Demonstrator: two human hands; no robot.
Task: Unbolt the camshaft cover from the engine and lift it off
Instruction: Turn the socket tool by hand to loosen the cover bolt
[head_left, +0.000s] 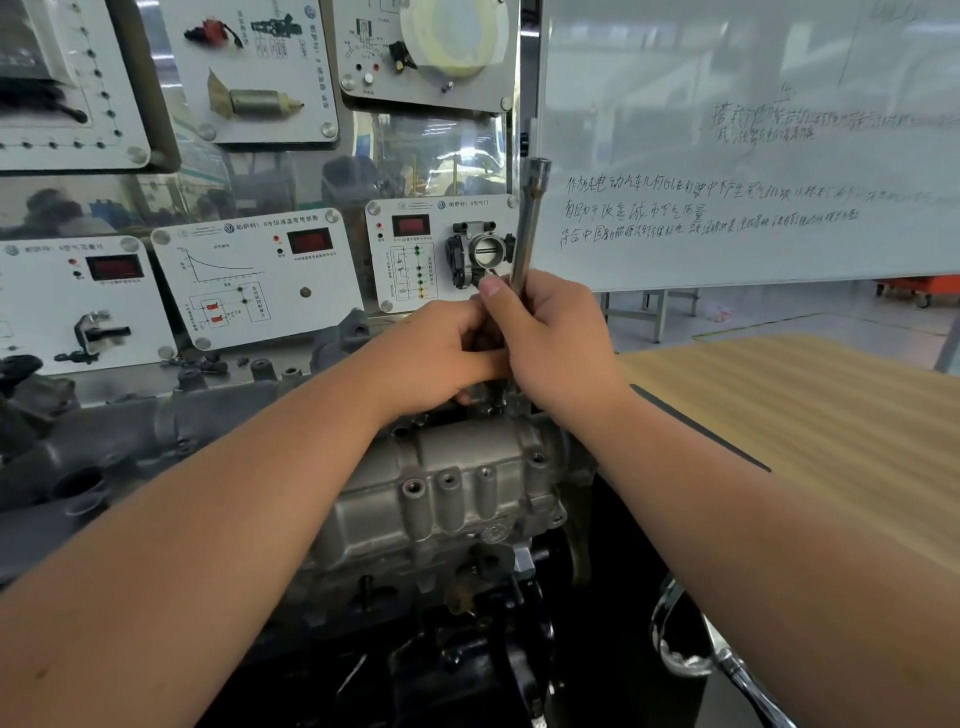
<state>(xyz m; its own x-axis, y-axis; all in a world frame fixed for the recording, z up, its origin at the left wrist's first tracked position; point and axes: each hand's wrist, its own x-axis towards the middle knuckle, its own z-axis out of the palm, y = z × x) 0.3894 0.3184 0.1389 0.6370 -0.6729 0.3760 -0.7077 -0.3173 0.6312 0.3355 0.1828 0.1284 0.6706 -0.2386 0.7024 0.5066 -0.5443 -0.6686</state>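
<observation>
At the centre of the frame the right hand (556, 338) grips a long socket wrench (529, 228) that stands upright, its open socket end topmost. The left hand (441, 353) curls round the tool's lower part, touching the right. Just below them, the grey camshaft cover (457, 478) sits on the engine (415, 597), lower centre.

you are in a car-repair classroom: a whiteboard (753, 156) with writing, panels of car parts (441, 249) on the wall, an engine (441, 493).
</observation>
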